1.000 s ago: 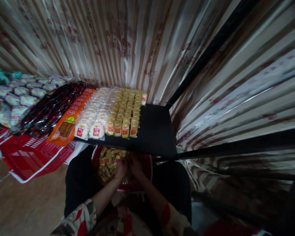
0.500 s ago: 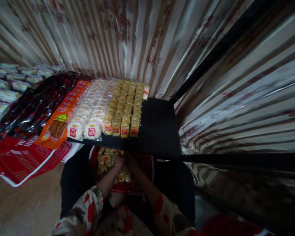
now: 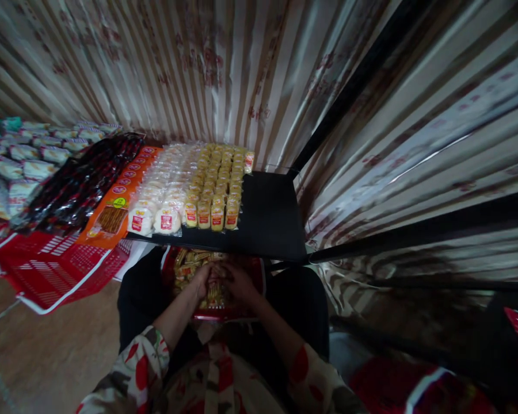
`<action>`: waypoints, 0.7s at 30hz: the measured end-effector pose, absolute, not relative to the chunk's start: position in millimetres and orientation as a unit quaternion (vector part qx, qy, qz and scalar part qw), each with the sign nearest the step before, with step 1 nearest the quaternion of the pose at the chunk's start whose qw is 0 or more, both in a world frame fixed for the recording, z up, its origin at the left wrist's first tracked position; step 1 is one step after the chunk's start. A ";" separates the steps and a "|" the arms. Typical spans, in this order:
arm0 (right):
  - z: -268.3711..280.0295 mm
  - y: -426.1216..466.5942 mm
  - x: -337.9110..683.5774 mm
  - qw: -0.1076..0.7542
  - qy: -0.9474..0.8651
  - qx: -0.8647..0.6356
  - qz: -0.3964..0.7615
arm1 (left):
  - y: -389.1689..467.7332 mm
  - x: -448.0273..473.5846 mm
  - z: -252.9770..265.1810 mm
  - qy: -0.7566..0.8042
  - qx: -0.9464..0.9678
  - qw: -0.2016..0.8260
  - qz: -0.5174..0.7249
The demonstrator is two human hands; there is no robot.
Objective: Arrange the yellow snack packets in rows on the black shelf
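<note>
In the head view, we look down into a dim, curtained space. At the bottom centre, a seated person's dark-trousered legs (image 3: 304, 310) lie either side of a red basket (image 3: 227, 315) holding small yellow packets (image 3: 185, 269). It sits just below the near edge of a black surface (image 3: 274, 221), a spot that seems chosen to keep the packets within reach of both hands.

On that surface, at the centre of the frame, similar packets stand in tight rows (image 3: 216, 190), labels facing the person, probably so they can be read and space is saved. To their left lie plump white packets (image 3: 157, 187), then an orange bag (image 3: 116, 201), then glossy dark packets (image 3: 84, 178). Another red basket, white-handled (image 3: 60, 267), is at the left, below them. A patterned, pleated curtain (image 3: 224, 52) fills the top of the frame.

Over the nearer basket, the left hand (image 3: 203, 277) comes in from the lower left, fingers curled inward. The right hand (image 3: 238, 282) meets it from the lower right, fingers bent toward the left one. Their fingertips come together above the packets; in the gloom we cannot tell whether either pinches one.
</note>
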State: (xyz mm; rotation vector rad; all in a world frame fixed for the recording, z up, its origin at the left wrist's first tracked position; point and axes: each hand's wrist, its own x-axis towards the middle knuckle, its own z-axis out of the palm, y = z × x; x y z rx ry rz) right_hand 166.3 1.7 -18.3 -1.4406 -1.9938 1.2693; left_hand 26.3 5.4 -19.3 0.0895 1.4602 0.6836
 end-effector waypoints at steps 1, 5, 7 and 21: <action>-12.0 0.5 168.3 0.190 -0.712 -0.511 0.442 | 4.4 26.2 -14.2 0.649 0.034 0.697 0.304; 13.3 -0.5 176.9 0.217 -0.730 -0.504 0.407 | -0.3 29.3 7.2 0.638 0.021 0.709 0.300; 26.7 1.1 181.4 0.235 -0.729 -0.512 0.389 | -3.3 32.7 19.4 0.634 0.022 0.707 0.312; 78.3 32.4 201.4 0.436 -0.466 -0.511 0.576 | 5.2 65.8 91.7 0.467 0.154 0.721 0.488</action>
